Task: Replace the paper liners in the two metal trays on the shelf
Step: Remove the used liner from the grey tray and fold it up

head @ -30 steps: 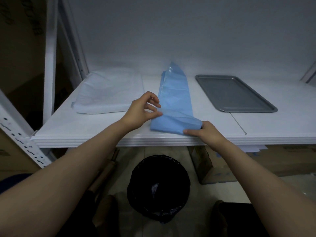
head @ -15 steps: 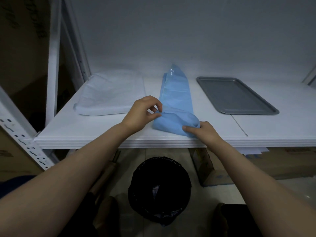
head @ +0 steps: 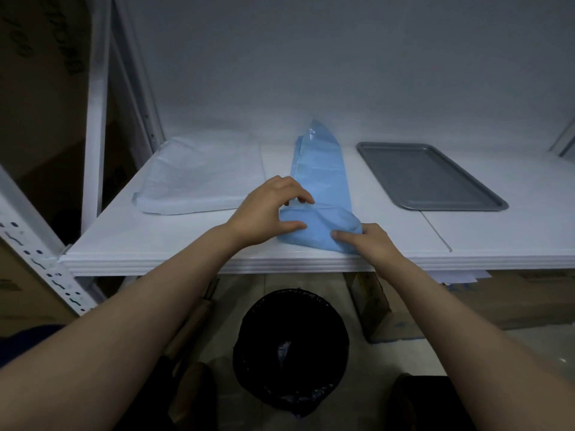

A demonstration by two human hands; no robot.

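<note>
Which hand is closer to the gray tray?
The right hand. It rests on the blue sheet's near corner, beside the gray tray. The left hand is farther away, at the sheet's other edge.

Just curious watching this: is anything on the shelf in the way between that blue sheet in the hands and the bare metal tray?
Nothing visible. The blue sheet and grey tray are separated only by bare white shelf; the tray itself looks empty.

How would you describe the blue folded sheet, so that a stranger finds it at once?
Look at the white shelf at its middle front edge. The long blue folded sheet lies there, between a pale white sheet on the left and a bare grey metal tray on the right. It alone is blue, and both hands touch its near end.
</note>
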